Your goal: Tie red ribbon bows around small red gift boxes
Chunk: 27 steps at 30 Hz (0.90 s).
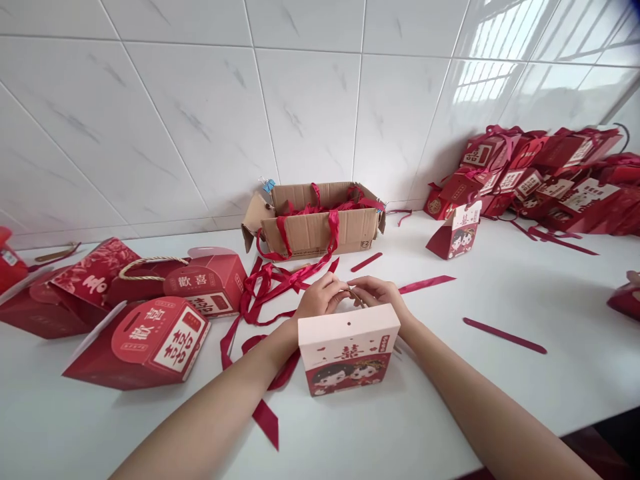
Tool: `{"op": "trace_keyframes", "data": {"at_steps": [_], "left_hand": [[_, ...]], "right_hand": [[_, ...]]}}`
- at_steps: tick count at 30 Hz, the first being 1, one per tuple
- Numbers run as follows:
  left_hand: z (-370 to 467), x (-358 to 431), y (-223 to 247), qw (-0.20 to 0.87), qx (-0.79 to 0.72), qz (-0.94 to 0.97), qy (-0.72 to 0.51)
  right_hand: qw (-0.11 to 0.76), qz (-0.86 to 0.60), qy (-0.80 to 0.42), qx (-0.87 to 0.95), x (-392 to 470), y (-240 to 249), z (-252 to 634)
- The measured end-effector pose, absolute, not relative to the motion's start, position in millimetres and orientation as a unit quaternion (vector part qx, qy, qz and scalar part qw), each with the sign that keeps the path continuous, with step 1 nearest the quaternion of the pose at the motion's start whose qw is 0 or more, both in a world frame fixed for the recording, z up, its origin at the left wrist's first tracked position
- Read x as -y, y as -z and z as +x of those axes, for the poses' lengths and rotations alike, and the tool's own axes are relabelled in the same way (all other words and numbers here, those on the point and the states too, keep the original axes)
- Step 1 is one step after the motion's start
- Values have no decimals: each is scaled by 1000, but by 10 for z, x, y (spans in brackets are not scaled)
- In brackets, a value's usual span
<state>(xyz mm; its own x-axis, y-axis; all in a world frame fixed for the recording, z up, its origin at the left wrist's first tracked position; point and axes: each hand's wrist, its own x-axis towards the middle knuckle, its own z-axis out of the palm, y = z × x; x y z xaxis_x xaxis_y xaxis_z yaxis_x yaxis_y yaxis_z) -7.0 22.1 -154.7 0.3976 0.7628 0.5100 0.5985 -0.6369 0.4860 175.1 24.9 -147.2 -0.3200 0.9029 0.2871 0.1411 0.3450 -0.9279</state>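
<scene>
Between my forearms a red and pale pink box (345, 353) with two cartoon faces stands upright on the white table. Just behind it, my left hand (323, 295) and my right hand (377, 291) meet, fingers bent together round a thin, brownish cord-like piece (356, 295). The box hides part of that piece; a bit of it shows by the box's right side. Red ribbon (260, 300) lies in loops left of my left hand, and one flat ribbon end (427, 284) points right beyond my right hand.
Behind my hands stands a cardboard box (320, 233) of red ribbons. Several red gift boxes (145, 340) sit at left; more are piled (545, 173) at back right. A small box (455, 233) and a dark red strip (505, 335) lie right. Another person's fingers (634, 277) show at the right edge.
</scene>
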Motion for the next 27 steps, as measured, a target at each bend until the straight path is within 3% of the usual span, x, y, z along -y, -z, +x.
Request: {"op": "trace_keyframes", "data": {"at_steps": [6, 11, 16, 20, 27], "left_hand": [[-65, -247, 1560, 177, -427, 781, -421], [-32, -281, 1568, 228, -458, 715, -477], [-7, -300, 1554, 367, -438, 666, -479], [-11, -308, 1552, 445, -422, 630, -476], [0, -255, 1523, 390, -456, 638, -482]], "right_hand": [[462, -402, -392, 686, -231, 1478, 1686], [507, -439, -263, 693, -201, 1554, 1618], [517, -417, -138, 735, -203, 1610, 1606], [501, -409, -125, 752, -205, 1587, 1631], [443, -428, -126, 778, -171, 1516, 1624]]}}
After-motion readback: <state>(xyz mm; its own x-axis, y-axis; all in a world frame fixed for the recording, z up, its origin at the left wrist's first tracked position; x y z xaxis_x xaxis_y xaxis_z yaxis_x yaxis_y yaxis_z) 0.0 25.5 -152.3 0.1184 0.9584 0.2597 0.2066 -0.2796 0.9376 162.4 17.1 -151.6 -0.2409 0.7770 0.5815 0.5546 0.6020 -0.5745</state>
